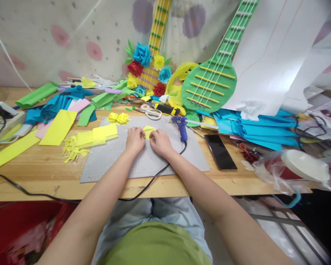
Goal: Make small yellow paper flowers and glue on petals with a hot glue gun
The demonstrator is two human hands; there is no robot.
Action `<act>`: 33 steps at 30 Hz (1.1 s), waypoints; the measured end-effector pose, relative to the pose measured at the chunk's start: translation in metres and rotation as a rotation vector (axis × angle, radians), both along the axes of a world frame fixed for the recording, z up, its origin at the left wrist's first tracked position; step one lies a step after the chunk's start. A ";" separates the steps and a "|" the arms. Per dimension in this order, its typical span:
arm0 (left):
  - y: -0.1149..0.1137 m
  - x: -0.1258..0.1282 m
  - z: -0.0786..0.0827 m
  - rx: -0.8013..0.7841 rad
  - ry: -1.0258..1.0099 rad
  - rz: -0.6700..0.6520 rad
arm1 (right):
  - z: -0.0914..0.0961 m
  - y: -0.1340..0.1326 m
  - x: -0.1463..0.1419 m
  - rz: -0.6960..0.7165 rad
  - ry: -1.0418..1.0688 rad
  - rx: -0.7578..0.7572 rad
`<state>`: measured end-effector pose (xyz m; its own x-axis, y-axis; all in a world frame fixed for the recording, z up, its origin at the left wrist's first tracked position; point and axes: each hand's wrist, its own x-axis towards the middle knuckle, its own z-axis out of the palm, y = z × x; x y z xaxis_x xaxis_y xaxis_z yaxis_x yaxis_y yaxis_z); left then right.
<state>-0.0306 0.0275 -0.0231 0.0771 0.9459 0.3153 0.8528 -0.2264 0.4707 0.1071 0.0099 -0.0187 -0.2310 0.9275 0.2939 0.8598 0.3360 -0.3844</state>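
Observation:
A small piece of yellow crepe paper (149,131) lies between my two hands, over the grey cutting mat (99,167). My left hand (135,139) has its fingers closed on the paper's left edge. From the right, my right hand (160,141) pinches the same piece, its fingertips curled in. Stacked yellow paper strips (105,131) rest at the mat's left side, beside fringed yellow scraps (73,149). Yellow paper flowers (118,118) sit on the mat's far left corner. A blue glue gun (182,129) lies right of my right hand.
Scissors (153,113) and a black-yellow utility knife (167,109) lie behind the mat. A phone (220,151) is to the right. The glue gun's black cord (154,178) passes under my right forearm. A green paper instrument (209,88) and a yellow flowered one (154,48) lean at the back.

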 end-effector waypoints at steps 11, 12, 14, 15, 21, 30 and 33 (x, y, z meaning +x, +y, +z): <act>-0.001 -0.011 0.010 0.128 -0.019 0.001 | 0.002 -0.003 0.005 0.020 0.069 0.071; 0.001 -0.012 0.010 0.135 0.003 -0.023 | 0.003 -0.003 0.005 0.029 0.054 0.068; 0.004 -0.015 0.010 0.130 0.040 -0.064 | 0.005 -0.004 0.006 0.054 0.012 0.067; 0.006 -0.015 0.009 0.116 0.055 -0.087 | 0.005 -0.004 0.006 0.072 -0.016 0.069; 0.011 -0.014 0.004 0.047 0.134 -0.190 | 0.009 -0.002 0.004 0.191 -0.180 0.120; 0.000 -0.008 0.006 0.061 0.201 -0.106 | 0.011 0.001 0.008 0.118 -0.209 0.120; -0.002 -0.006 0.007 0.067 0.196 -0.106 | 0.012 0.001 0.008 0.093 -0.217 0.132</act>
<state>-0.0365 0.0256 -0.0162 0.2409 0.9066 0.3463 0.8963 -0.3448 0.2790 0.1152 0.0105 -0.0069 -0.3840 0.8565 0.3449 0.8805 0.4521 -0.1424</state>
